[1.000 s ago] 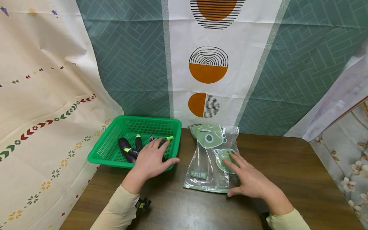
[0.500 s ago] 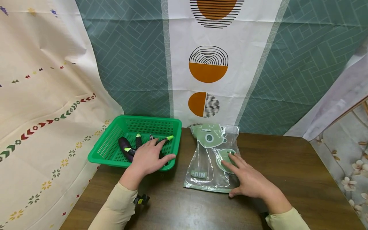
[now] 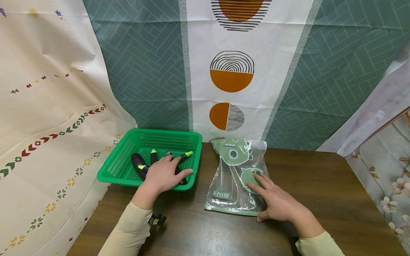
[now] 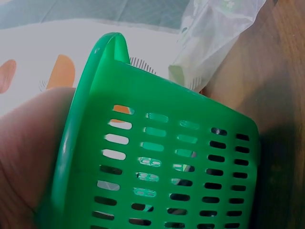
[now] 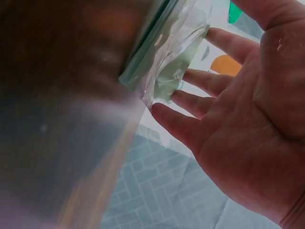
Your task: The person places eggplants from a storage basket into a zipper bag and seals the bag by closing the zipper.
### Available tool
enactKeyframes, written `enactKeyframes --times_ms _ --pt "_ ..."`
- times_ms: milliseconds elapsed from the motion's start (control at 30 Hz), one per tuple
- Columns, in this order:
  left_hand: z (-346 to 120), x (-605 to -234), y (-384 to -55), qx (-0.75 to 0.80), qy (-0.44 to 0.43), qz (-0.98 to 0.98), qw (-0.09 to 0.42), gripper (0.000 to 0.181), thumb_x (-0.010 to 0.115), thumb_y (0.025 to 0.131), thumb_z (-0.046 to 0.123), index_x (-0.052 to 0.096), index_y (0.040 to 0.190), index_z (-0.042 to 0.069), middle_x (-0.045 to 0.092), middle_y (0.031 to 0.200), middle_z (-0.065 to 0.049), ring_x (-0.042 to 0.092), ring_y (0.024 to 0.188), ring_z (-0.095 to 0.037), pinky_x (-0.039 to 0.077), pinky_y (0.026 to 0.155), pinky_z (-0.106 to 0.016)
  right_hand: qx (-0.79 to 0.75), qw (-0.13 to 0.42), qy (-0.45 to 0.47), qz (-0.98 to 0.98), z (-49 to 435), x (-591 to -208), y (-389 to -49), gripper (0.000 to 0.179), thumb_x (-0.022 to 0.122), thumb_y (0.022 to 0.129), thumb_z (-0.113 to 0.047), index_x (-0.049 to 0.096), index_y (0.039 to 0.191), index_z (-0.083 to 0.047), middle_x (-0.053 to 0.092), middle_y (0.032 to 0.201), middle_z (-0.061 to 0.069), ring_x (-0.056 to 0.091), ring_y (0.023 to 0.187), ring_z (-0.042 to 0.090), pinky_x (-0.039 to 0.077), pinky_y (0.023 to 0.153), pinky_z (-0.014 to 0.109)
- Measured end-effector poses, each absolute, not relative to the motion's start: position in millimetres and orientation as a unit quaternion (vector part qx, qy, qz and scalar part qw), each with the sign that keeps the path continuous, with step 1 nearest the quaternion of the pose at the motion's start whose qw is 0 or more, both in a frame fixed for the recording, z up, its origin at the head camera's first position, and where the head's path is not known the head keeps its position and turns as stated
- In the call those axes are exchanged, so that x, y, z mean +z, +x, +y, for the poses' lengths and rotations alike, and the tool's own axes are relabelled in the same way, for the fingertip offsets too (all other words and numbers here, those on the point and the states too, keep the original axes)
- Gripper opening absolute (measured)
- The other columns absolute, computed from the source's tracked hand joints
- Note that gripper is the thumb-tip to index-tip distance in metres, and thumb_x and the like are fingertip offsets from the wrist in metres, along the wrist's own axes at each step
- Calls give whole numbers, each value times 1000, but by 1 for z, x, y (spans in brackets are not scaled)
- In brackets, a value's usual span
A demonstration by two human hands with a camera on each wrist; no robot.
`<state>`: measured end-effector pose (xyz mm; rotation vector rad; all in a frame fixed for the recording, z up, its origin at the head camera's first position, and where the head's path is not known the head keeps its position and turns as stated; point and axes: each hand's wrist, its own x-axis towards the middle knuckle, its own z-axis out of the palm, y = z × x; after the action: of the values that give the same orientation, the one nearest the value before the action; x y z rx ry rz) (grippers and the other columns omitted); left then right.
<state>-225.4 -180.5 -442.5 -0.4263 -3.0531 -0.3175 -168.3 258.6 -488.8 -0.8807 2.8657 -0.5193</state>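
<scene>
My left hand point(image 3: 162, 173) hovers over the near rim of a green plastic basket point(image 3: 107, 174), fingers reaching in above the eggplants and thumb spread to the right. Several eggplants lie inside: a thick purple one point(image 3: 137, 163) at left, a dark one point(image 3: 154, 155) beside it, and a green-tipped one point(image 3: 186, 155) at right. My fingers partly hide others. A clear zip bag point(image 3: 229, 177) with green cartoon prints lies flat on the table. Over its right side is my right hand point(image 3: 282, 204), fingers spread; in the right wrist view the fingertips point(image 5: 159, 110) touch or nearly touch the bag point(image 5: 176, 62).
The brown wooden table point(image 3: 205, 234) carries everything. Behind it hangs a patterned cloth point(image 3: 153, 71) in teal and white. A cream cloth point(image 3: 57, 124) borders the left, and a floral panel point(image 3: 389, 192) stands beyond the right edge.
My left hand has shifted slightly left, its thumb drawn a little closer over the basket. The right hand has slid very slightly toward me. Basket and bag stay in place.
</scene>
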Motion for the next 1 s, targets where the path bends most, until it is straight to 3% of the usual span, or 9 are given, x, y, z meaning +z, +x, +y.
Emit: enactKeyframes --times_ms 600,1000 --pt "-183 -446 -225 -117 -129 -985 15 78 50 112 68 63 157 6 55 161 -28 52 149 -50 55 107 -70 -189 78 -289 935 262 -497 -168 110 101 79 -38 45 171 -16 22 180 25 22 164 55 56 106 64" --pt "-182 -445 -229 -117 -131 -984 13 78 50 112 67 62 157 5 57 161 -26 52 149 -49 55 106 -69 -187 79 -288 936 263 -495 -169 108 100 80 -39 46 171 -14 23 179 25 23 163 56 55 107 65"
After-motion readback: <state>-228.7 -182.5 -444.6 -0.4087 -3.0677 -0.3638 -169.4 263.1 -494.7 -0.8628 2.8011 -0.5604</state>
